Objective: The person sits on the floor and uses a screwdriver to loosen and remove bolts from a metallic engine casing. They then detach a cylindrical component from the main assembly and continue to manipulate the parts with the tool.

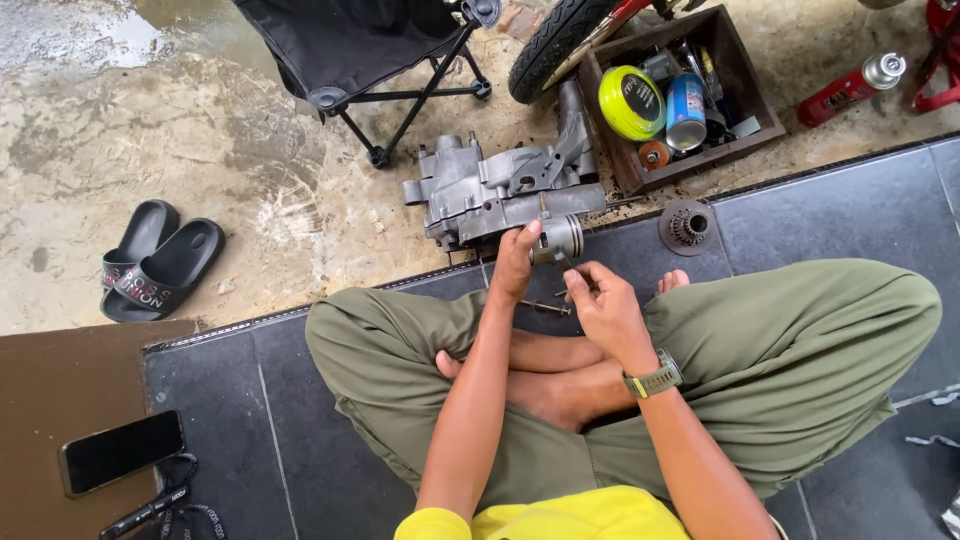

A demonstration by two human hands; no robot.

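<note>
**Both hands at a grey engine casing**

While the person sits cross-legged on dark tiles, the left hand (pixel 515 262) reaches to twelve o'clock and closes its fingers on the round silver part (pixel 560 238) at the near end of the engine casing (pixel 500 190). At three o'clock of it, just beside, the right hand (pixel 603 303) pinches a thin tool (pixel 566 265) whose tip points up at that silver part. A slim rod (pixel 535 307) lies on the tile between the two wrists. The casing rests on the concrete edge, straight ahead of the knees. At two o'clock stands a wooden box (pixel 745 85) with a yellow reel (pixel 632 102) and a blue can (pixel 686 110); a gear (pixel 687 226) lies near it. Black sandals (pixel 158 262) sit at nine o'clock, a phone (pixel 121 451) at seven.
</note>
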